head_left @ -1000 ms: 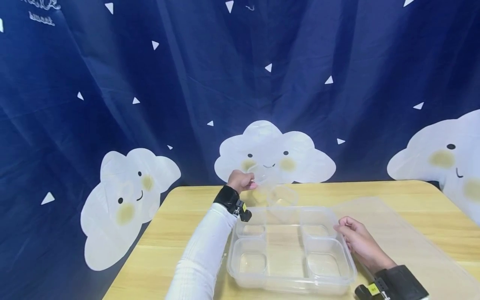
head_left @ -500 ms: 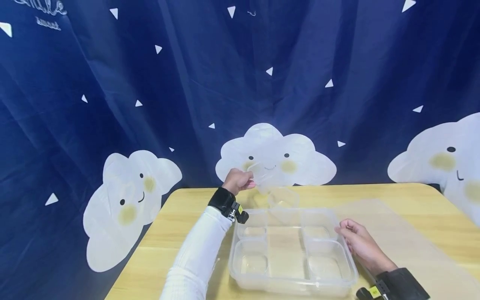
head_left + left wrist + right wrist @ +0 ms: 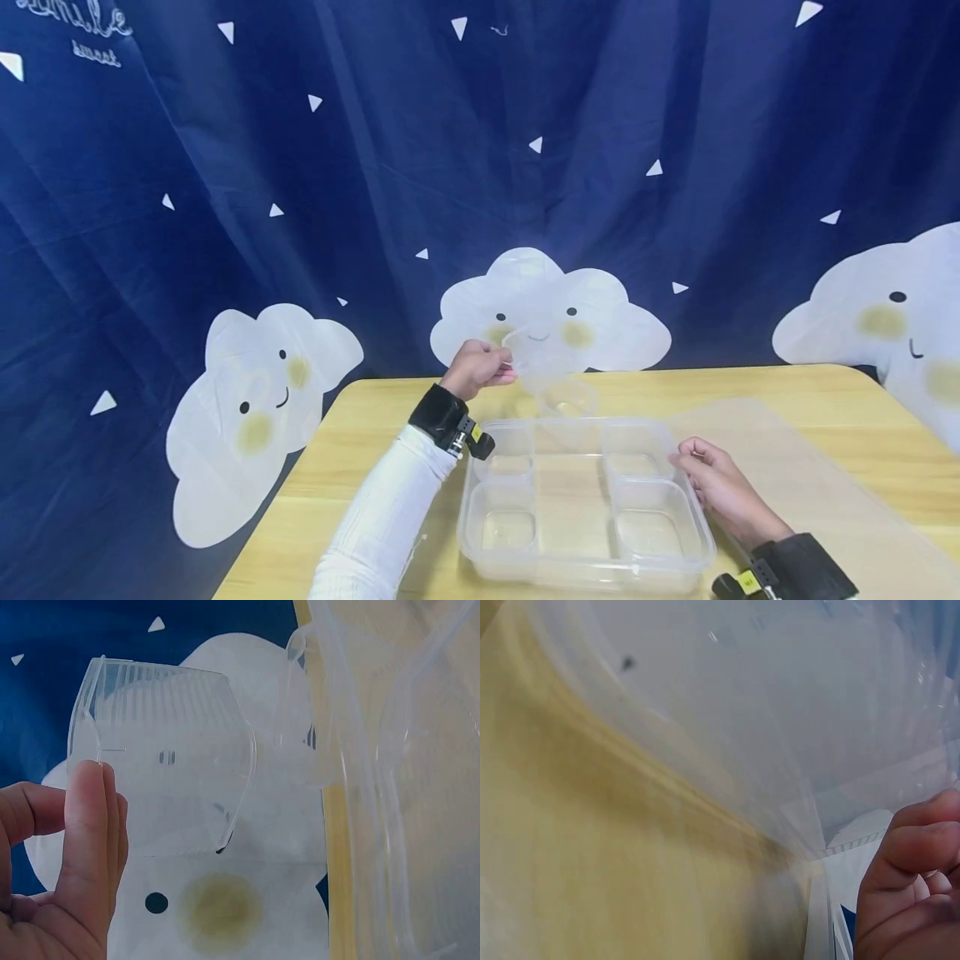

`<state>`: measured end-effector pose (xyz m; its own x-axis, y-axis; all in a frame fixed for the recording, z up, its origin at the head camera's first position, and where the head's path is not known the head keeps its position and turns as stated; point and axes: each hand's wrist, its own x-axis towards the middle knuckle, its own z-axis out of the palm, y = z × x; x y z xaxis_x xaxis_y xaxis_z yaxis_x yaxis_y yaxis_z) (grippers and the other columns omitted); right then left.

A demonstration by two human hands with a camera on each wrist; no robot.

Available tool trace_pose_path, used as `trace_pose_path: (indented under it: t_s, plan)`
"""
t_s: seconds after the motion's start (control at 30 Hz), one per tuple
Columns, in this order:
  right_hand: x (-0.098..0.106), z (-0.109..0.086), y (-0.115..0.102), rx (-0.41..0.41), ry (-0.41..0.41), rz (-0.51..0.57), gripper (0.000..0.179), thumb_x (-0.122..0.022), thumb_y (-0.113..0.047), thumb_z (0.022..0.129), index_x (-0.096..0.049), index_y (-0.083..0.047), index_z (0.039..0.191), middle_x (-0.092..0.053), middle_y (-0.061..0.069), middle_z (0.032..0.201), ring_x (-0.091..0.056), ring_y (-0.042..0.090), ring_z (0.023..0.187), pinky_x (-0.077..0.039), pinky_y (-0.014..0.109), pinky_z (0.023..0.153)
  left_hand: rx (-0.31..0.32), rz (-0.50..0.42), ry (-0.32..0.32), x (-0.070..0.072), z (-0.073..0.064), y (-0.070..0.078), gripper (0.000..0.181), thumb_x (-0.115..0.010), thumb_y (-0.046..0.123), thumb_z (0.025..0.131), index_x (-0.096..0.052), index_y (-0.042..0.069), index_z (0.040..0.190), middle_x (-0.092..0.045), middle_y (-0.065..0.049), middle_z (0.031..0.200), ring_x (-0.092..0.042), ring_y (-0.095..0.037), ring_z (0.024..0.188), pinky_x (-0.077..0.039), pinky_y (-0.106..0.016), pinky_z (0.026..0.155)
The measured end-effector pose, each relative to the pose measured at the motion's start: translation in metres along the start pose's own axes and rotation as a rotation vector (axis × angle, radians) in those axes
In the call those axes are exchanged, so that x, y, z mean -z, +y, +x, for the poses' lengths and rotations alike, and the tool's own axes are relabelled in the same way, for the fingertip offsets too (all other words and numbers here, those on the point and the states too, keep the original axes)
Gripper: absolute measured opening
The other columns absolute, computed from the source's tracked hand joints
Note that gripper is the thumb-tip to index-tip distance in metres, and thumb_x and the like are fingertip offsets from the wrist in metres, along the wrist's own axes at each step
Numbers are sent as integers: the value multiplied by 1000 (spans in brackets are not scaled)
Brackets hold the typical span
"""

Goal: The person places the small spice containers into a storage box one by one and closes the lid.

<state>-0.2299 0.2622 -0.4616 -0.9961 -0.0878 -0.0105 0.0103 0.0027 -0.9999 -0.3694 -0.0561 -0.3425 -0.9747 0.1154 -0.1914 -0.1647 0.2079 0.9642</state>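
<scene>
My left hand (image 3: 480, 367) pinches the rim of a small clear plastic container (image 3: 172, 750), raised behind the big box near the table's far edge. Thin ribs run along the small container's wall in the left wrist view. A large clear plastic box (image 3: 585, 571) stands upright on the table, with small square containers (image 3: 504, 546) in its corners and a bare middle strip. At its right rim my right hand (image 3: 723, 492) has its thumb and curled fingers around the edge. The box wall (image 3: 765, 712) fills much of the right wrist view.
Behind the box stands another small clear container (image 3: 567, 397). A flat translucent sheet or lid (image 3: 810, 483) lies on the wooden table (image 3: 337, 450) to the right. A dark blue curtain (image 3: 420, 150) with clouds hangs right behind the table's far edge.
My left wrist and forearm have shifted slightly left, and the small container in that hand has turned a little. My right hand stays at the box's rim.
</scene>
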Motion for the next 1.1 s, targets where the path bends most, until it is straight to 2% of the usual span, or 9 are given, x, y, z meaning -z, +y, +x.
trace_pose_path:
  t_s: [0.43, 0.67, 0.8, 0.93, 1.1]
  plan:
    - [2, -2, 5, 0, -11, 10, 16, -50, -8, 98, -41, -4, 86, -31, -7, 60, -33, 6, 48, -23, 27, 42, -34, 16, -70, -8, -21, -7, 26, -55, 0, 87, -58, -17, 106, -65, -12, 76, -64, -14, 63, -58, -27, 69]
    - [3, -2, 3, 12, -15, 1, 15, -49, -9, 98, -41, -4, 86, -31, -7, 60, -33, 6, 48, -24, 28, 42, -53, 36, -80, -8, -31, -6, 14, -55, 0, 89, -61, -10, 95, -65, -13, 76, -64, -14, 63, -58, -28, 69]
    - [2, -1, 1, 11, -8, -7, 15, -49, -9, 98, -41, -4, 86, -31, -7, 61, -33, 6, 49, -26, 26, 42, -64, 39, -98, -8, -37, -5, 17, -54, -1, 89, -61, -14, 97, -64, -11, 74, -64, -14, 62, -58, -29, 69]
    - [1, -1, 0, 6, -13, -8, 15, -49, -9, 98, -41, -3, 87, -32, -7, 61, -33, 6, 49, -26, 25, 42, -57, 53, -125, -11, -45, -5, 18, -54, -1, 89, -60, -16, 98, -63, -11, 72, -64, -15, 62, -58, -29, 68]
    - [1, -1, -1, 5, -19, -2, 14, -49, -10, 98, -42, -3, 88, -31, -8, 59, -32, 5, 48, -25, 25, 42, -41, 63, -144, -14, -53, -7, 9, -56, -2, 86, -59, -10, 91, -63, -11, 71, -64, -15, 59, -58, -27, 64]
